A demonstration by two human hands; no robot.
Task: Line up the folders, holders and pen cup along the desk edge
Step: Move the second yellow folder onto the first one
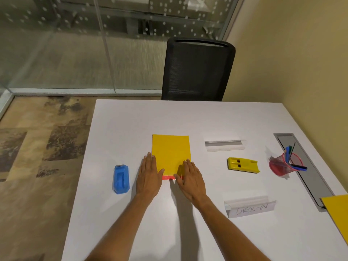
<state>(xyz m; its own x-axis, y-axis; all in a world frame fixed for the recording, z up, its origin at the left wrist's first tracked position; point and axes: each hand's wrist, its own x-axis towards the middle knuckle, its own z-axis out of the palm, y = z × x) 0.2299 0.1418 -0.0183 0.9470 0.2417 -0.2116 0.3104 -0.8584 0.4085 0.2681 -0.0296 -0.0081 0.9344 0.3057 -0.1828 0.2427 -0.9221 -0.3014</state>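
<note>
A yellow folder [170,151] lies flat in the middle of the white desk [131,119], with a red folder edge [168,177] showing under its near end. My left hand [148,175] rests flat against the stack's left near corner. My right hand [191,178] lies flat on the right near corner, thumb on the red edge. A blue holder [121,178] sits to the left. To the right are a yellow holder [242,165], a pink mesh pen cup [285,165] with pens, a white sign holder [224,145] and one reading CHECK-IN [251,208].
Another yellow folder [337,215] pokes in at the right edge, over a grey cable tray [308,170] set into the desk. A black mesh chair [197,68] stands at the far side. A glass wall is behind, a yellow wall to the right.
</note>
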